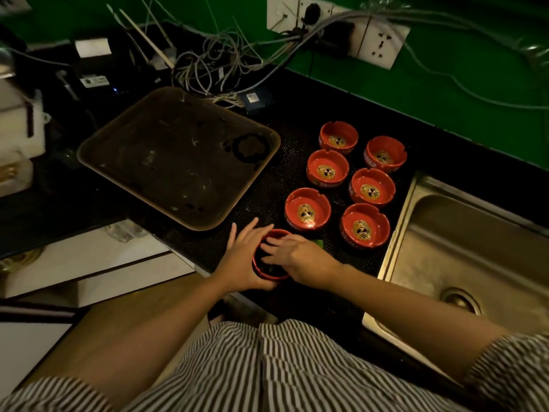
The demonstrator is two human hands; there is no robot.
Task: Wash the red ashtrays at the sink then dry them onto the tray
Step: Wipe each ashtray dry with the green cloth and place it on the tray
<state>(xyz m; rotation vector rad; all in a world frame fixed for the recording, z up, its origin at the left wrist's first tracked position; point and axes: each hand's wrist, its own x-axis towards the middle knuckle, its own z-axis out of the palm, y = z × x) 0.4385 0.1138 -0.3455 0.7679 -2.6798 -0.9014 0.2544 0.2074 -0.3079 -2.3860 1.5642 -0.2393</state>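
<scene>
Black countertop is running under a green wall, sink (463, 257) as landmark. Left of the sink you're keeping six red ashtrays (364, 225) grouped for easy reach; brown tray (98, 150) is waiting further left. Your left hand (242, 260) is cupping a seventh ashtray (269, 273), fingers curling round its rim, steadying it; your right hand (292, 257) is reaching inside, fingers loosely bent, grip unclear.

The light where I work is dim and warm, so the black counter (267, 185) goes nearly featureless. A soft sheen lies on the steel sink (463, 239) at right. The far left edge smears with blur, and the wide lens bends the green wall (445, 93) at the edges.
</scene>
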